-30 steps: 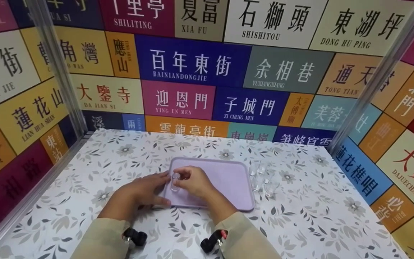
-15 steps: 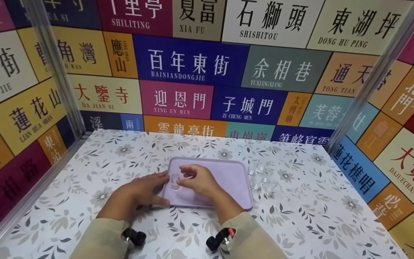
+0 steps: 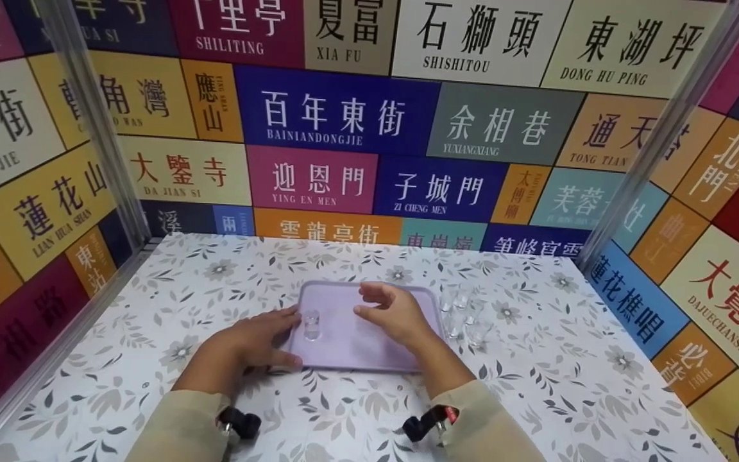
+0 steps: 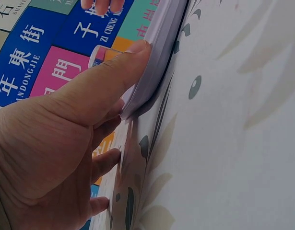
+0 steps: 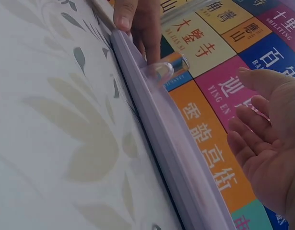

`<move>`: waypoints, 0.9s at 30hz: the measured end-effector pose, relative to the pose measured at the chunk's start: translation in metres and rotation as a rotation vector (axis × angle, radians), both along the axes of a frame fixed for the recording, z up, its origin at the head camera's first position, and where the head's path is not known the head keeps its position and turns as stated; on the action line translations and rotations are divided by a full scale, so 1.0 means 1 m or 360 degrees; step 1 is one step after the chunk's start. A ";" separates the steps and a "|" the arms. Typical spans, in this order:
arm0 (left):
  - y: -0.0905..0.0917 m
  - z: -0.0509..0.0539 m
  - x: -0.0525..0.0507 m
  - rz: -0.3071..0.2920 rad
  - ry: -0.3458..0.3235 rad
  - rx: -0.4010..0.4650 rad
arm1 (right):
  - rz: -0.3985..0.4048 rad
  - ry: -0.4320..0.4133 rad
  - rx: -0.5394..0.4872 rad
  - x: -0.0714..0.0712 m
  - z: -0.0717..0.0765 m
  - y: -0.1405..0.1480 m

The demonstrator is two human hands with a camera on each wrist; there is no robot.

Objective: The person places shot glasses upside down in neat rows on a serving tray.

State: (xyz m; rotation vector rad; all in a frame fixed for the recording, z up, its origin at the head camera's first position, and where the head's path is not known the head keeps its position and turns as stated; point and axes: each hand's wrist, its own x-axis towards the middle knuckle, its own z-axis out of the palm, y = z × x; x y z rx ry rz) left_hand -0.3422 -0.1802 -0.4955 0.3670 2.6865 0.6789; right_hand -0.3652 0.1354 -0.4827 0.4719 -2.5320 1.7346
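Note:
A small clear glass [image 3: 312, 325] stands upright at the left end of a light purple tray [image 3: 344, 356]. My left hand [image 3: 257, 340] rests against the tray's left edge with its fingers fairly straight. In the left wrist view, its thumb [image 4: 109, 79] lies on the tray's rim. Over the tray's right half is my right hand [image 3: 398, 314], holding nothing, its fingers loosely bent. Seen from the right wrist, the glass [image 5: 173, 67] stands apart from that hand [image 5: 272, 129].
Several clear glasses [image 3: 466, 317] stand close together just beyond the tray's right edge. A floral cloth [image 3: 228, 263] covers the table. Panels printed with signs [image 3: 337, 115] rise at the back and both sides.
My right hand has let go of the glass and moved right, away from it. The glass stays on the tray, and my left hand keeps its place at the edge.

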 end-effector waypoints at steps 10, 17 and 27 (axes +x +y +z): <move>-0.002 0.001 0.002 -0.0032 0.0011 0.0021 | -0.0241 -0.0025 -0.0073 0.001 0.007 0.058; -0.002 0.002 0.002 -0.0036 0.0024 0.0034 | -0.0301 -0.0059 -0.0020 0.006 0.010 0.095; 0.001 0.000 0.000 -0.0078 0.0066 0.0000 | -0.0331 -0.0108 0.0070 0.019 0.016 0.142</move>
